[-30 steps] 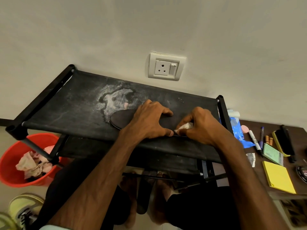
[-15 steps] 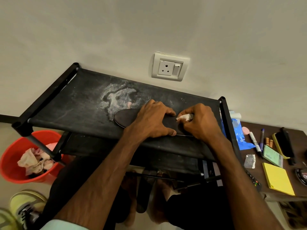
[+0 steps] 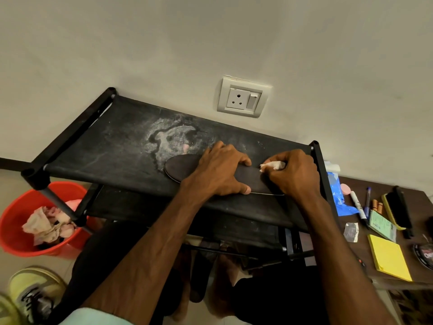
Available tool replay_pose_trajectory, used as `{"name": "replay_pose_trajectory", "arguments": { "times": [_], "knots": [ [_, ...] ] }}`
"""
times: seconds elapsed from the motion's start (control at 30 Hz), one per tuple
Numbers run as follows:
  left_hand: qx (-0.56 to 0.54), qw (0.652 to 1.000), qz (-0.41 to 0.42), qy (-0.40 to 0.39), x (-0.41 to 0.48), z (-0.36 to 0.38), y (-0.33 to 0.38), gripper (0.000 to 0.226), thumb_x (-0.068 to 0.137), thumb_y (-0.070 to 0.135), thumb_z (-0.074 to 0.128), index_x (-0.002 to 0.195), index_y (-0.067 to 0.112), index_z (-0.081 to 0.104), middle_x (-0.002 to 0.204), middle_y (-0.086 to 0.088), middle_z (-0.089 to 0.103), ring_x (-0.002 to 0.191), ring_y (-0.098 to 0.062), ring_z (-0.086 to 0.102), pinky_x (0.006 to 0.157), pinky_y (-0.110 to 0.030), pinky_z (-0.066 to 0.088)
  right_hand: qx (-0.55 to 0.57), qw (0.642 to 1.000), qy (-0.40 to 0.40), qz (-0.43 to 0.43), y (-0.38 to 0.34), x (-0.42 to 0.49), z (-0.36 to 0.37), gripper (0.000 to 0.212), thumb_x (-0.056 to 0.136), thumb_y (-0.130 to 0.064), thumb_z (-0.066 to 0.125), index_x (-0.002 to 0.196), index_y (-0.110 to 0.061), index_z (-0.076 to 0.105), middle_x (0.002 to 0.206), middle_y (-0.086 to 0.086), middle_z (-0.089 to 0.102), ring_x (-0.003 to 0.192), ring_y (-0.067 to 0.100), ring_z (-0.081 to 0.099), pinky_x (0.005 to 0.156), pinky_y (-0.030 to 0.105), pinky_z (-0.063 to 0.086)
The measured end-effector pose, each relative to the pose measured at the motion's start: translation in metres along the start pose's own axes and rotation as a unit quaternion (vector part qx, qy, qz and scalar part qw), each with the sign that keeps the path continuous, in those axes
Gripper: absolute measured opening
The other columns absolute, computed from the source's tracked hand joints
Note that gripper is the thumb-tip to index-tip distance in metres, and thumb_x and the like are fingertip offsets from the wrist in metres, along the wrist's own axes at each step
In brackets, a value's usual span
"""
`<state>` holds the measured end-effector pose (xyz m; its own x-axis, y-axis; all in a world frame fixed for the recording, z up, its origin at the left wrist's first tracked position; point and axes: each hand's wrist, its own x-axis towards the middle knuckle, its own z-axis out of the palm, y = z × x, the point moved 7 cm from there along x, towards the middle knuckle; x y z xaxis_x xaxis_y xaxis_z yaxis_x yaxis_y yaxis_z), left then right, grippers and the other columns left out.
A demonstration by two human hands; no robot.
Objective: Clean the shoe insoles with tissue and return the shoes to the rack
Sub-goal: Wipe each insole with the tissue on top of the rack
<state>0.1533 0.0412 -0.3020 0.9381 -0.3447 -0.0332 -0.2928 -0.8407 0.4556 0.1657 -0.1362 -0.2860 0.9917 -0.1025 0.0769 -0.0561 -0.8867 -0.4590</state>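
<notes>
At inspection, the insole (image 3: 180, 168) lay flat on the top shelf of the rack (image 3: 112, 146), lengthwise and close to the front rail. Its left end sat just beside a whitish residue patch (image 3: 168, 139) on the fabric. Your left grip (image 3: 222, 172) clamped the insole across its middle, with the fingers curled over the far edge and the thumb on the near edge. Your right grip (image 3: 295, 174) was pinching a small wad of tissue (image 3: 273, 165) between thumb and fingers, and the wad touched the insole at the far edge near its right end. The step in hand was judged to be wiping that right end. You were advised to keep firm downward pressure with the left grip, so the insole could neither slide toward the rail nor back into the residue. You were also advised to stroke outward, away from the clamping grip. The middle band lay covered under your left grip and would need that grip moved before it could be wiped. The wad looked small and would probably need turning to a fresh face.
</notes>
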Motion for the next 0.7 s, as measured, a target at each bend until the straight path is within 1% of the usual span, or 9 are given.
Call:
{"name": "replay_pose_trajectory", "arguments": {
  "times": [0.07,0.13,0.23,0.37,0.47,0.57,0.63,0.7],
  "knots": [
    [0.0,1.0,-0.002,-0.001,0.0,-0.001,-0.001,0.071,0.073,0.06,0.08,0.137,0.041,0.055,0.139,0.002,0.052,0.132,-0.023,0.037,0.114,-0.045,0.032,-0.002,1.0,0.001,0.002,0.0,0.005,0.002,0.012,0.08,-0.027,0.077,0.09,-0.031,0.081,0.083,-0.003,0.077,0.077,0.017,0.07,0.076,0.045,0.063],
    [-0.006,1.0,-0.007,-0.002,-0.001,-0.001,-0.002,0.072,0.073,0.06,0.08,0.137,0.041,0.056,0.139,0.003,0.052,0.133,-0.023,0.038,0.114,-0.044,0.032,-0.003,1.0,-0.01,-0.009,-0.002,0.001,0.003,0.012,0.08,-0.026,0.078,0.09,-0.031,0.081,0.082,-0.005,0.076,0.075,0.015,0.07,0.074,0.044,0.063],
    [-0.019,1.0,-0.012,0.003,-0.001,0.0,-0.003,0.073,0.071,0.059,0.082,0.137,0.041,0.057,0.137,0.004,0.053,0.132,-0.023,0.038,0.113,-0.044,0.032,-0.026,0.998,-0.051,-0.029,0.001,-0.016,0.007,0.014,0.08,-0.027,0.079,0.092,-0.033,0.081,0.081,-0.005,0.076,0.074,0.015,0.069,0.074,0.044,0.063],
    [-0.027,1.0,-0.013,0.003,-0.001,0.0,-0.003,0.072,0.071,0.056,0.083,0.136,0.04,0.058,0.136,0.004,0.053,0.132,-0.023,0.038,0.112,-0.043,0.032,-0.021,0.996,-0.081,-0.032,0.007,-0.034,0.003,0.01,0.078,-0.033,0.081,0.085,-0.04,0.079,0.081,-0.012,0.076,0.077,0.011,0.07,0.075,0.041,0.062],
    [-0.022,1.0,-0.01,-0.001,-0.001,0.0,-0.003,0.071,0.071,0.057,0.082,0.136,0.04,0.057,0.136,0.004,0.053,0.132,-0.023,0.038,0.114,-0.044,0.032,-0.007,0.998,-0.065,-0.027,0.009,-0.038,-0.001,0.006,0.079,-0.036,0.082,0.081,-0.041,0.079,0.075,-0.015,0.074,0.073,0.006,0.068,0.072,0.038,0.062],
    [-0.008,1.0,-0.005,-0.001,0.0,0.0,-0.001,0.071,0.072,0.058,0.082,0.136,0.041,0.056,0.136,0.003,0.052,0.132,-0.023,0.038,0.114,-0.047,0.032,0.001,0.999,-0.037,-0.012,0.008,-0.028,0.001,0.007,0.078,-0.034,0.082,0.075,-0.038,0.077,0.073,-0.014,0.073,0.071,0.007,0.068,0.072,0.04,0.063],
    [-0.007,1.0,-0.003,-0.002,0.0,0.001,-0.001,0.072,0.072,0.059,0.081,0.137,0.041,0.056,0.136,0.003,0.052,0.132,-0.023,0.037,0.114,-0.047,0.032,0.005,1.0,-0.022,-0.007,0.004,-0.019,0.003,0.005,0.078,-0.03,0.08,0.082,-0.033,0.08,0.076,-0.011,0.074,0.073,0.01,0.069,0.073,0.043,0.063],
    [-0.015,1.0,-0.002,-0.004,0.001,0.001,-0.002,0.072,0.073,0.059,0.081,0.138,0.041,0.055,0.137,0.003,0.052,0.132,-0.023,0.037,0.113,-0.046,0.033,0.019,1.0,0.005,0.002,0.002,-0.011,0.002,0.009,0.078,-0.029,0.079,0.087,-0.031,0.081,0.079,-0.009,0.075,0.076,0.011,0.069,0.075,0.044,0.063]
  ]
}}
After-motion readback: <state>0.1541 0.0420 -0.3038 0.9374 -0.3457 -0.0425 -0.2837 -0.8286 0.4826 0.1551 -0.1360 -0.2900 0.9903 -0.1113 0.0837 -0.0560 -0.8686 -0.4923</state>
